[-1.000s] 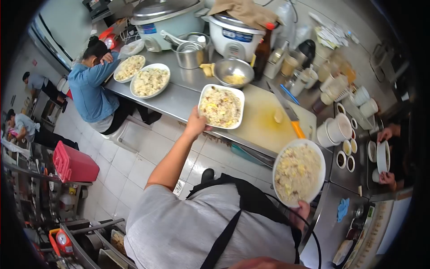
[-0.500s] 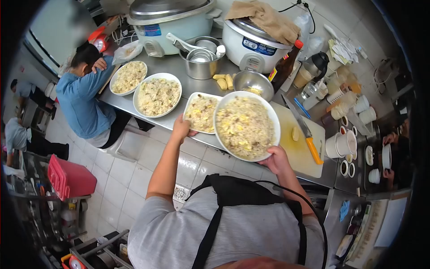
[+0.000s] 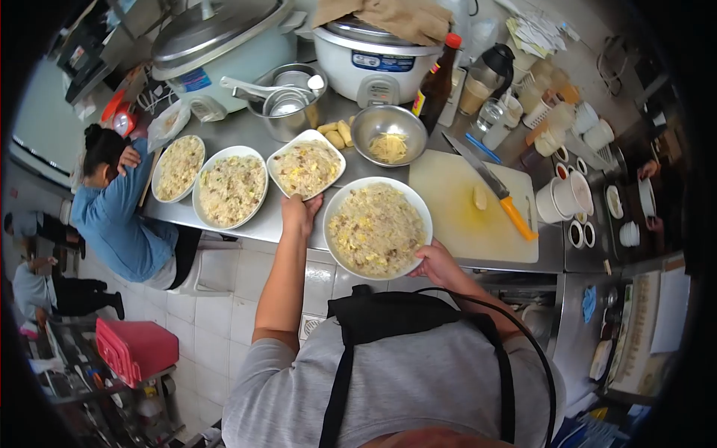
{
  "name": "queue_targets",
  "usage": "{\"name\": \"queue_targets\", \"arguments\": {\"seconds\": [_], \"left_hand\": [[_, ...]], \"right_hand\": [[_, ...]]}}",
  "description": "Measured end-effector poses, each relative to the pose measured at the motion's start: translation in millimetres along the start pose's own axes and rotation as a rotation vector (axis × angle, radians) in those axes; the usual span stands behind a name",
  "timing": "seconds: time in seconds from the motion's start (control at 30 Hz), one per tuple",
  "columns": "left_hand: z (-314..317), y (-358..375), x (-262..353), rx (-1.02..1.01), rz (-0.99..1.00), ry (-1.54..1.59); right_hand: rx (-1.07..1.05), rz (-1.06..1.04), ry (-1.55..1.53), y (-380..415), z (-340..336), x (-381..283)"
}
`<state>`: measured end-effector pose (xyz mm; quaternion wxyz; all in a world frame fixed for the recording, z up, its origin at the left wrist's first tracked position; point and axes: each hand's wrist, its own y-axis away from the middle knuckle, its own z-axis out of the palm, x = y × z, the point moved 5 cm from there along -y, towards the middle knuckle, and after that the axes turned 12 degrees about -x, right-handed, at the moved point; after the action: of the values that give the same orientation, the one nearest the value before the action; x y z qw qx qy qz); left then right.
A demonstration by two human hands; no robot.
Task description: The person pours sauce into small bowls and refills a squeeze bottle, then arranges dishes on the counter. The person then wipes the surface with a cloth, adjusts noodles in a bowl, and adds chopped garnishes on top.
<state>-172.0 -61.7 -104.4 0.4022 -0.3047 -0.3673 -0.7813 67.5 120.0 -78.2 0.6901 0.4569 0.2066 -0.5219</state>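
Note:
My left hand grips the near edge of a squarish white plate of fried rice, over the steel counter. My right hand holds the lower right rim of a large round white plate of fried rice, at the counter's front edge. Two more plates of fried rice, a round one and an oval one, stand to the left. Beyond the round plate in my right hand is a steel bowl with pale yellow strips in it.
A knife lies on the cutting board at right. Two rice cookers, a steel pot and a sauce bottle stand behind. A person in blue leans at the counter's left end.
The squarish plate has moved away from me and apart from the large round plate, which now shows nearer the steel bowl. The view has shifted, and more of the bowl's inside shows.

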Motion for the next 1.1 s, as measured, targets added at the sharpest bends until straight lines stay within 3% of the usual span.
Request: {"name": "queue_targets", "arguments": {"seconds": [0.2, 0.4, 0.43, 0.53, 0.63, 0.7, 0.73, 0.8, 0.87, 1.1], "left_hand": [[1.4, -18.0, -11.0, -0.027, 0.030, 0.087], [13.0, -5.8, -9.1, -0.038, 0.116, 0.158], [11.6, -6.7, -13.2, -0.160, 0.129, 0.114], [5.3, 8.3, -24.3, -0.049, 0.003, -0.294], [2.4, 30.6, -32.9, -0.140, -0.119, -0.582], [24.4, 59.8, -20.7, -0.143, -0.303, -0.663], [25.1, 60.8, -22.0, -0.143, -0.258, -0.633], [19.4, 60.7, -27.8, -0.143, -0.172, -0.574], [3.8, 49.2, -41.6, -0.151, -0.119, -0.569], [6.9, 55.8, -38.6, -0.088, -0.105, -0.555]], "right_hand": [[0.111, 0.052, 0.091, -23.7, -8.1, -11.6], [0.062, 0.114, 0.144, -37.5, -9.0, -16.9], [0.049, 0.129, 0.154, -39.1, -8.9, -16.4], [0.012, 0.098, 0.187, -39.3, -7.0, -18.5], [-0.052, 0.172, 0.203, -36.4, -6.4, -27.2], [0.071, 0.316, 0.664, -50.8, -40.1, -49.2], [0.135, 0.387, 0.897, -59.9, -55.9, -65.7], [0.431, 0.143, 0.600, -72.1, -69.6, -103.7], [0.430, 0.100, 0.360, -90.1, -62.9, -123.5], [0.417, -0.151, 0.279, -135.3, -44.8, -137.6]]}}
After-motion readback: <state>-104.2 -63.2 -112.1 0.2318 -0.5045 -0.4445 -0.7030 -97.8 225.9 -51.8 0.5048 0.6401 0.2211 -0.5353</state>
